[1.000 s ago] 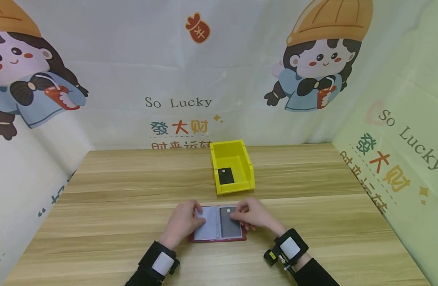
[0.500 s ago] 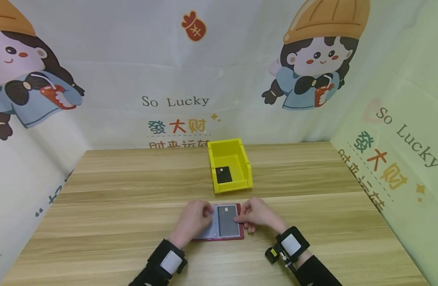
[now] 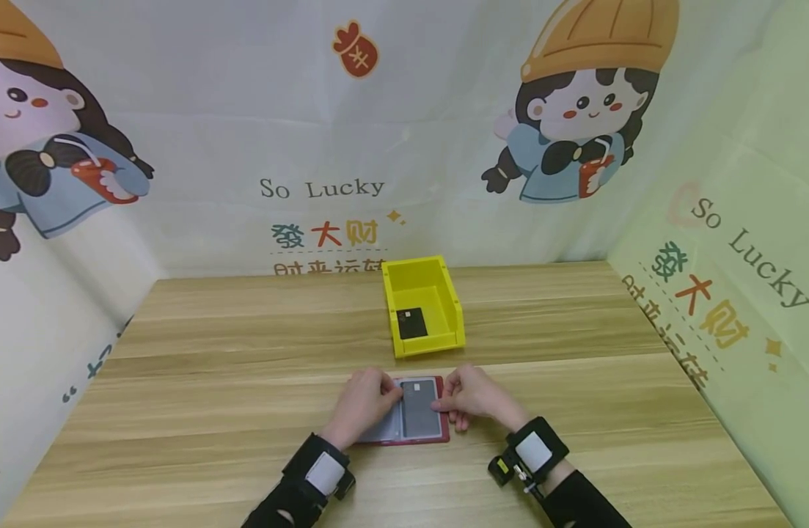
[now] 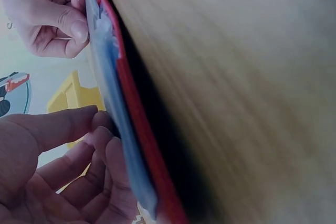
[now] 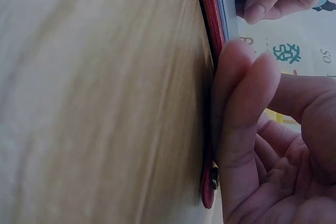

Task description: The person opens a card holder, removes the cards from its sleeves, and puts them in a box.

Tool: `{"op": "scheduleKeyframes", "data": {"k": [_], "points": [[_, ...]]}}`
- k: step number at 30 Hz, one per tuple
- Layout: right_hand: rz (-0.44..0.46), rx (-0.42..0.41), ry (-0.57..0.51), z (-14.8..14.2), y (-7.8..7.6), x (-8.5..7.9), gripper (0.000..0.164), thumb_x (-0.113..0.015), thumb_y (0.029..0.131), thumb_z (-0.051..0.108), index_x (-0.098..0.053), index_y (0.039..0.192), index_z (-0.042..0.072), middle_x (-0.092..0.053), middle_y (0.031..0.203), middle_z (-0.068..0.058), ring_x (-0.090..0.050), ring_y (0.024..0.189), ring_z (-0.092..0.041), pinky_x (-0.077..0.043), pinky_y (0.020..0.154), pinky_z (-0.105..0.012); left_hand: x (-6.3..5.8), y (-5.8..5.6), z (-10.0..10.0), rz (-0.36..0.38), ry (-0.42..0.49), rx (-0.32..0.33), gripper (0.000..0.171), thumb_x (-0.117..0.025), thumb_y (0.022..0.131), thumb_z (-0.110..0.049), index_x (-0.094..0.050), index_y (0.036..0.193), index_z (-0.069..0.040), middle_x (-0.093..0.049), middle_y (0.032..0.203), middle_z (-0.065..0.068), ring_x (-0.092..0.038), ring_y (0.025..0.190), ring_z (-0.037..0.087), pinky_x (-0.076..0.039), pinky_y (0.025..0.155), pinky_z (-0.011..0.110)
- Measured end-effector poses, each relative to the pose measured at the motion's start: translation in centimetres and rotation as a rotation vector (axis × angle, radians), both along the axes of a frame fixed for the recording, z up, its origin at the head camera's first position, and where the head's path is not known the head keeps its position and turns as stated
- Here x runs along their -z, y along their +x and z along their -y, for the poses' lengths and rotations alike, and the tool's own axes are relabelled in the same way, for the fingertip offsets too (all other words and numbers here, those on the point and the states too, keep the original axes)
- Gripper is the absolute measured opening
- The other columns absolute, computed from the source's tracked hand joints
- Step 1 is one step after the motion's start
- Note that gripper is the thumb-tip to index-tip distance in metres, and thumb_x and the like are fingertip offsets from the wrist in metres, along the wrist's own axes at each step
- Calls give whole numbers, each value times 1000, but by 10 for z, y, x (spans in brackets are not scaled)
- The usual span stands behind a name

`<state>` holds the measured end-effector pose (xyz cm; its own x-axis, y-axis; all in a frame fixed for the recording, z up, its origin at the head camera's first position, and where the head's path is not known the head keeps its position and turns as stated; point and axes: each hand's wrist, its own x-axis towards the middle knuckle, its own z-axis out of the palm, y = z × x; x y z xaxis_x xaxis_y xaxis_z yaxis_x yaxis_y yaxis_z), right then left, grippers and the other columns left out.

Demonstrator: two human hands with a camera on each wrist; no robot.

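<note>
A small card holder (image 3: 389, 434) with a red cover and clear sleeves lies spread on the table. A grey card (image 3: 420, 418) with a pale chip shows in its right-hand page. My left hand (image 3: 358, 405) reaches over the left page, its curled fingertips and thumb together near the card's upper left edge. In the left wrist view those fingertips (image 4: 102, 135) meet right at the sleeve; I cannot tell whether they pinch anything. My right hand (image 3: 473, 398) pinches the right edge of the holder, thumb on top. In the right wrist view its fingers (image 5: 241, 103) cover part of the red edge.
Behind the holder stands a yellow bin (image 3: 453, 308), low at the front, with a black card (image 3: 412, 323) lying inside. The wooden table (image 3: 213, 352) spreads around them. A printed cloth (image 3: 444, 147) hangs along the back and sides.
My left hand has slid right across the left page toward the middle of the holder. My right hand keeps its place at the right edge. The view has shifted slightly.
</note>
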<state>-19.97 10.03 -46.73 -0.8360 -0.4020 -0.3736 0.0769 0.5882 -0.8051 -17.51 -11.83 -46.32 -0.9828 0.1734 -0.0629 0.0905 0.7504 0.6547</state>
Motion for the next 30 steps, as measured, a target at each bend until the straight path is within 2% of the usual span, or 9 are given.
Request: {"op": "scheduleKeyframes", "data": {"k": [6, 13, 18, 25, 30], "points": [[-4, 2, 9, 1, 0, 0, 24, -77, 95, 10, -65, 76, 4, -61, 58, -1, -58, 44, -6, -50, 46, -20, -3, -1, 0, 67, 8, 0, 15, -74, 97, -12, -80, 91, 0, -60, 73, 1, -49, 66, 12, -32, 58, 23], [-4, 8, 15, 2, 0, 0, 25, -78, 95, 10, -64, 75, 4, -61, 58, -1, -57, 43, -7, -49, 45, -19, -3, -3, 1, 109, 27, 12, 22, -74, 98, -14, -78, 79, -3, -47, 61, -4, -44, 59, 11, -28, 55, 23], [-16, 9, 25, 2, 1, 0, 25, -79, 94, 10, -64, 75, 5, -63, 58, -2, -57, 43, -7, -49, 45, -20, -2, -5, 3, 132, 50, 13, 23, -75, 97, -15, -79, 78, -3, -46, 61, -5, -44, 59, 11, -29, 56, 23], [-30, 12, 30, 3, 0, 1, 25, -81, 92, 11, -64, 76, 5, -64, 59, -3, -57, 42, -7, -50, 45, -21, -1, -6, 4, 137, 82, 23, 30, -76, 97, -13, -74, 68, -3, -45, 58, -6, -42, 56, 10, -28, 54, 24], [-33, 22, 44, 4, 1, 2, 26, -82, 91, 12, -63, 75, 5, -63, 57, -3, -57, 42, -8, -50, 44, -22, 0, -7, 4, 146, 93, 12, 30, -76, 96, -13, -75, 68, -3, -49, 60, -5, -43, 57, 11, -29, 55, 25]]}}
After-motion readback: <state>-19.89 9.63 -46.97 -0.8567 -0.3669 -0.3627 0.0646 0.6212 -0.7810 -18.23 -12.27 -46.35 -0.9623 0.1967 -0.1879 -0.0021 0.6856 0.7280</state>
